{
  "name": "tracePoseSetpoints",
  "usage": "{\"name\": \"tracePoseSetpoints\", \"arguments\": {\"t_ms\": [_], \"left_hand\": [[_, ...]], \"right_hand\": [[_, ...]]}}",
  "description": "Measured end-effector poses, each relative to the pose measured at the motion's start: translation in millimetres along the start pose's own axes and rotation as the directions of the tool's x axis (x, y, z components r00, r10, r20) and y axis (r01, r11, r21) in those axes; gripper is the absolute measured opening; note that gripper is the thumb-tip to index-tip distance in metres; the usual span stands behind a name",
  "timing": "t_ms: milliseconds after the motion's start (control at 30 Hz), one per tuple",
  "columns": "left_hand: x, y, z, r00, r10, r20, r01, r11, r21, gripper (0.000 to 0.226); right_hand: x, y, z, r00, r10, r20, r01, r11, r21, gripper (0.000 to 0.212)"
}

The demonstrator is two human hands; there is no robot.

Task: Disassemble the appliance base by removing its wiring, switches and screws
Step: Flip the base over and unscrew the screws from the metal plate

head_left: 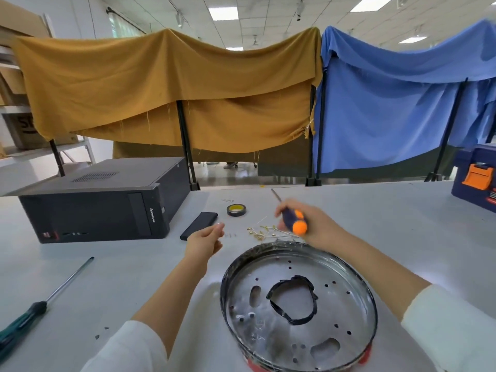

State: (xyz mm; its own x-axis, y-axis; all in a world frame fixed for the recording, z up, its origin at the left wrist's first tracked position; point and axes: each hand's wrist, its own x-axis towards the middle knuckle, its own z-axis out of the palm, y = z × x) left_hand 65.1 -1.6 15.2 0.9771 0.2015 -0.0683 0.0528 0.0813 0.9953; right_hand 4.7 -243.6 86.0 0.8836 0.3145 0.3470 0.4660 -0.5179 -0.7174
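Right hand [308,224] grips screwdriver [294,220]; left hand [206,240] empty.

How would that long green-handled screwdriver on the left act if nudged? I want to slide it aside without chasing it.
The green-handled screwdriver would probably roll: its shaft and handle look round, and it lies flat on the smooth table. It looks rigid, so pushing one end would likely swing the whole tool. The thick handle probably carries most of the weight, so push there.
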Motion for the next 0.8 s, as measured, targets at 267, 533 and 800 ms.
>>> {"name": "tracePoseSetpoints", "arguments": {"t_ms": [267, 533, 800], "left_hand": [[33.3, -32.1, -37.5, 0.98, 0.192, 0.061, -0.185, 0.735, 0.653, 0.027], [87.4, -23.6, -4.7, 0.962, 0.223, 0.161, -0.227, 0.311, 0.923, 0.019], [121.6, -20.0, 9.7, 0.957, 0.121, 0.263, -0.284, 0.212, 0.935, 0.011]], "right_hand": [[7.6, 53.0, 40.5, 0.982, 0.104, 0.159, -0.051, 0.95, -0.307, 0.056], [5.7, 65.1, 43.4, 0.987, 0.089, 0.134, -0.036, 0.934, -0.356, 0.054], [7.0, 67.1, 44.7, 0.989, 0.068, 0.128, -0.016, 0.931, -0.365, 0.054]]}}
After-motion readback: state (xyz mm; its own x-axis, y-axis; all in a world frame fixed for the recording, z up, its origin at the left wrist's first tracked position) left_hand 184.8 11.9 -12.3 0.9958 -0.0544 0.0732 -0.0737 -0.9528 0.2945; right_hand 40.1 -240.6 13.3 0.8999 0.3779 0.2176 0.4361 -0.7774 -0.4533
